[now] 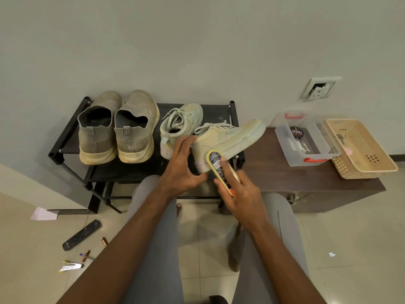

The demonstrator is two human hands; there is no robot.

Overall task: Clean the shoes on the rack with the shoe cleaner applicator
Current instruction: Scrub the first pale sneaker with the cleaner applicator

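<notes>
Pale wall, tiled floor behind low black rack. Mint sneaker lifted, tilted at rack's right end, heel steadied by left hand, fingers spread against it, not wrapped. Applicator gripped in right hand, tip on heel side. Risks: hard press tips unclamped sneaker off rack; slip smears cleaner on left fingers; swing knocks clear box on dark desk. Twin sneaker, grey pair untouched.

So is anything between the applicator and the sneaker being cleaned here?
Nothing visible. The right hand grips the shoe cleaner applicator, whose far end already meets the side of the tilted pale green sneaker. The left hand steadies the sneaker's heel, off the applicator's path.
</notes>
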